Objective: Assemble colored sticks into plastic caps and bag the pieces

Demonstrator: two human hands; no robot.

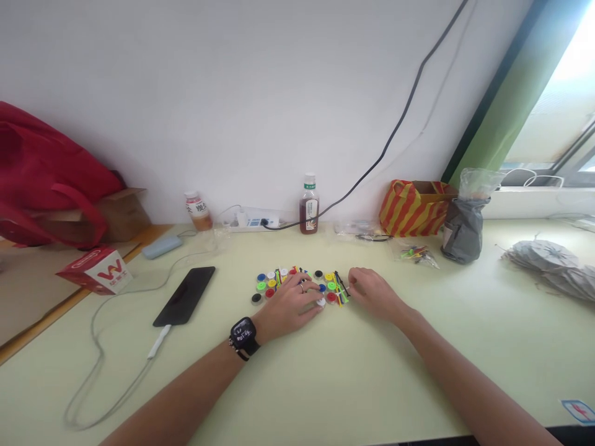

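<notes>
Small round coloured discs and thin coloured strips lie in groups on the pale table. My left hand (290, 305) rests over the middle of them, fingers stretched out and apart. Its thumb and fingertips are near a white disc (320, 301) and a blue disc (322, 288); part of the pieces is hidden under it. A bundle of black, yellow, blue and green strips (341, 290) lies beside the right discs. At its right edge is my right hand (372, 291), fingers curled together. Whatever is between those fingertips is hidden. A red disc (330, 298) sits left of the strips.
Left of the pieces are a black phone (185, 297) on a white cable and a red-and-white box (95, 271). Behind stand a dark drink bottle (309, 207), another bottle (198, 212) and a power strip (253, 220). A striped bag (409, 210) and grey bag (462, 232) stand right.
</notes>
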